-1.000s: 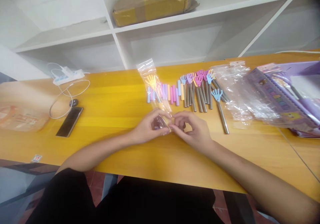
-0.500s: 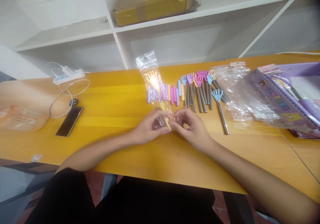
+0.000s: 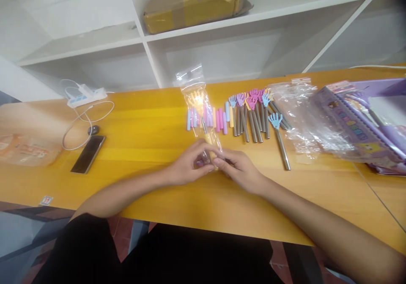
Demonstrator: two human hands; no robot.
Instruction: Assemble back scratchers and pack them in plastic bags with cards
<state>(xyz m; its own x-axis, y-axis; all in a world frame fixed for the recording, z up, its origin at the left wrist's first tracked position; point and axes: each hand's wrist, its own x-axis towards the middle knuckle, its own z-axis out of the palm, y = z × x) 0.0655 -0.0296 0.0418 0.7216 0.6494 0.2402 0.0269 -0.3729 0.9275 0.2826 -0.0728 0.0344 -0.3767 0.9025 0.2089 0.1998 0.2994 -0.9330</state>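
Observation:
A clear plastic bag point(image 3: 191, 77) is held upright-tilted between both hands, with a yellow hand-shaped scratcher point(image 3: 197, 102) inside it. My left hand point(image 3: 192, 161) is closed on the bag's lower left edge, thumb and fingers curled round it. My right hand point(image 3: 239, 167) pinches the bag's lower right end, its thumb beside the yellow handle. Behind the bag lie short coloured tubes point(image 3: 218, 120). To the right are several scratchers with metal rods point(image 3: 253, 123), and one blue-headed scratcher point(image 3: 275, 121) lies apart, nearest the front.
Clear bags point(image 3: 311, 123) lie beside a purple box point(image 3: 358, 127) at the right. At the left are a phone point(image 3: 88, 155), a white cable, a power strip point(image 3: 87, 97) and an orange-printed bag point(image 3: 31, 151). A cardboard box point(image 3: 193, 7) rests on the shelf.
The bag's top and the yellow scratcher head have shifted slightly right. My right hand's fingers have closed in more flatly against the bag's lower end. My left hand has hardly moved.

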